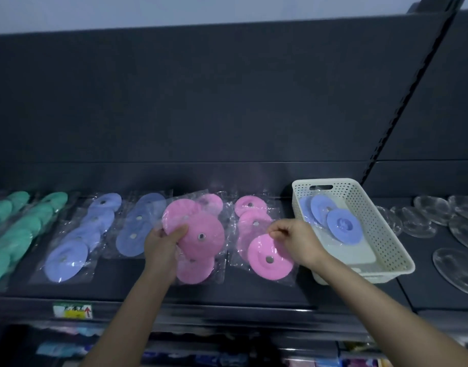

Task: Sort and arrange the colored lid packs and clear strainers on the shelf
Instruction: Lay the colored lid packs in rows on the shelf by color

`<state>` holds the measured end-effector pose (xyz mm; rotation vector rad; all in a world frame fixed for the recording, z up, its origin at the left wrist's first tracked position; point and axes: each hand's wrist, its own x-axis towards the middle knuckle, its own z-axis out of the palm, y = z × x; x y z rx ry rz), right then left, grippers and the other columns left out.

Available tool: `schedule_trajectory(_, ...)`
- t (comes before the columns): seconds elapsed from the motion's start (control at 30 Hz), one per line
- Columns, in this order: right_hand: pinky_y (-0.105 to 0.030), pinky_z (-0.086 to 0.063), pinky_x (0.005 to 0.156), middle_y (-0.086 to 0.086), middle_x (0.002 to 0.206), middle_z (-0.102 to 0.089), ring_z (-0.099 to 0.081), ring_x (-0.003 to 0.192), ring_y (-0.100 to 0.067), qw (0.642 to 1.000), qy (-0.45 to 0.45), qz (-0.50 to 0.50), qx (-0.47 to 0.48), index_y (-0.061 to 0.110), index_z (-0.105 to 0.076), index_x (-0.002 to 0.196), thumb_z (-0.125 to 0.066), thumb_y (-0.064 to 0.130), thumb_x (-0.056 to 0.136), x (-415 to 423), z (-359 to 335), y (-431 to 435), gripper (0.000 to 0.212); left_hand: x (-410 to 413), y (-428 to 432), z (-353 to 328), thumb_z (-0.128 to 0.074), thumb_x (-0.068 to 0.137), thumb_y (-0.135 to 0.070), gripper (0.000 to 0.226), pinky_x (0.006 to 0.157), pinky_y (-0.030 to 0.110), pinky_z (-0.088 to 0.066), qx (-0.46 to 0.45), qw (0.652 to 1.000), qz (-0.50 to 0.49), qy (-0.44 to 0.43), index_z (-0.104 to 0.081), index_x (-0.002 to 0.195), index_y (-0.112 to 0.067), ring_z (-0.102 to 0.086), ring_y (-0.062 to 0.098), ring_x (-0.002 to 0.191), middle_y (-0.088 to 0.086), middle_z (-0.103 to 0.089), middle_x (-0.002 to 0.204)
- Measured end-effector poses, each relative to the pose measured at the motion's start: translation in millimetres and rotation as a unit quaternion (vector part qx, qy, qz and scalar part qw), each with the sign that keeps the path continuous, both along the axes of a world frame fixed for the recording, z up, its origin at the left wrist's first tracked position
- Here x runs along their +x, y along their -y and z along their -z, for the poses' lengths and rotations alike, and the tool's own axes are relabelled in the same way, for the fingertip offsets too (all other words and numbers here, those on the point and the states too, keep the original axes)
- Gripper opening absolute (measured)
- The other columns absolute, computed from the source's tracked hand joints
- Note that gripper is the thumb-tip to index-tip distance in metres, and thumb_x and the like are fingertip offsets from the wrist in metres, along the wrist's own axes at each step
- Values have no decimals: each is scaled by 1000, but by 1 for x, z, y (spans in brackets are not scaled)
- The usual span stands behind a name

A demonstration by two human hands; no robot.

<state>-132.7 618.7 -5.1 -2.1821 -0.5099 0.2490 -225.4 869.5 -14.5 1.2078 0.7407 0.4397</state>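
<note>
Left hand (pixel 162 247) grips a pink lid pack (pixel 209 229) (clear-wrapped); right hand (pixel 297 242) pinches a second pack (pixel 264 256).

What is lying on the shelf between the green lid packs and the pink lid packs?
In the head view, two rows of blue lid packs lie between the green lid packs and the pink lid packs.

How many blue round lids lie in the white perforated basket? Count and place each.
3 in the white perforated basket: back-left blue round lid, middle lid, front-right lid. They overlap, so more may hide.
</note>
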Motion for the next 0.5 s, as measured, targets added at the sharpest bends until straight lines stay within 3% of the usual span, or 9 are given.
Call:
schedule_trajectory(0.1,-19,-48,75,13,82,-69,-62,81,-4,998,-24,-15,-61,12,-74,75,-55,-3,85,3,19,-10,26,-7,-7,4,-68,81,-2,30,72,34,-54,-3,1000,-3,-12,-63,111,-3,-66,28,92,11,-69,101)
schedule_trajectory(0.17,-11,-49,76,7,97,-72,-66,96,-11,997,-36,-14,-69,5,-74,79,-56,-2,87,5,29,-14,21,-10,-12,8,-69,81,-3,29,71,35,-54,-12,1000,-4,-15,-63,110,-3,-67,27,90,12,-70,101)
schedule_trajectory(0.27,-4,-40,90,5,120,-67,-61,112,-13,995,-20,-23,-100,13,-74,102,-56,7,91,3,32,-17,21,-11,-21,14,-70,80,-3,31,74,36,-54,-22,1000,2,-17,-63,110,-2,-68,29,93,15,-70,105)
schedule_trajectory(0.37,-36,-37,108,1,134,-55,-47,123,-26,977,92,-32,-189,33,-59,126,-55,33,91,-8,31,-18,35,-11,-23,17,-71,80,-4,32,76,37,-53,-23,999,14,-21,-62,111,-1,-67,30,96,15,-69,107)
schedule_trajectory(0.5,-45,-28,108,-3,151,-30,-24,135,-30,942,135,-79,-296,37,-37,141,-52,48,90,-42,28,-17,54,-11,-18,17,-68,82,-5,32,76,53,-52,-15,999,34,-32,-60,112,3,-62,29,71,18,-67,106)
